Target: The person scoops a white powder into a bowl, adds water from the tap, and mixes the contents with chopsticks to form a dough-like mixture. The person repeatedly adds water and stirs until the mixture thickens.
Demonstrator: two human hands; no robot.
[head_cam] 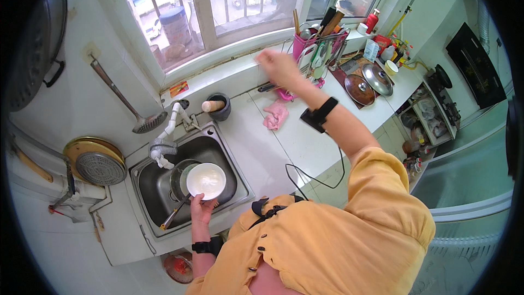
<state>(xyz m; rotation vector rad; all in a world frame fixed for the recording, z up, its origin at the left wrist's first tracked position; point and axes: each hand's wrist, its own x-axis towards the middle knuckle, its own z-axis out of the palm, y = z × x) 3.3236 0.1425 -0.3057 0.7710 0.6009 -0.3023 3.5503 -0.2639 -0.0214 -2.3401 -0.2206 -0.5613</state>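
Note:
A white bowl is held by its near rim in my left hand, over the stainless steel sink. Pale, shiny content or wet glare shows inside the bowl; I cannot tell which. Below it sits a metal pot, partly covered by the bowl. A long-handled utensil slants from the pot toward the sink's near edge. My right hand is raised and motion-blurred, in front of the windowsill and just left of a pink utensil holder. Whether its fingers hold anything is unclear.
A white faucet reaches over the sink. Right of it stand a dark mortar with a pestle and a crumpled pink cloth. Two pot lids lie farther right. A skimmer hangs on the left wall.

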